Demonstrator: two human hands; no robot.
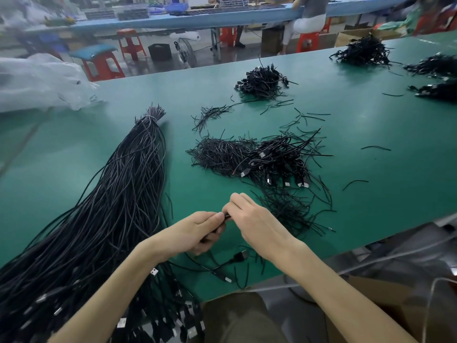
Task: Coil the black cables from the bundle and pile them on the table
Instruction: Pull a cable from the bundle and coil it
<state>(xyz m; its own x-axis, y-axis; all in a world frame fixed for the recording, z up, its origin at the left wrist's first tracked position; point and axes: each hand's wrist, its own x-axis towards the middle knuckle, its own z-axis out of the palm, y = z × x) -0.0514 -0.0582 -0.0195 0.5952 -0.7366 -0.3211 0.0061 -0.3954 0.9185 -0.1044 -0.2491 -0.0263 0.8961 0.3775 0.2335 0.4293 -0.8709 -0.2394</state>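
Head view: left hand (195,232) and right hand (251,219) both pinch one thin black cable (226,216) between curled fingertips, its remainder mostly hidden under the left palm. Long tied black cable bundle (111,206) lies left of them, coiled black cable pile (272,157) beyond.

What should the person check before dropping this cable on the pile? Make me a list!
1. Grip: left hand and right hand both pinch the black cable: ok.
2. Coil finished: fingers hide it: cannot tell.
3. Loose plug below the hands, whether it is this cable's tail: cannot tell.
4. Pile of coiled cables lies ahead on the table: ok.
5. Bundle lies left, apart from the pile: ok.
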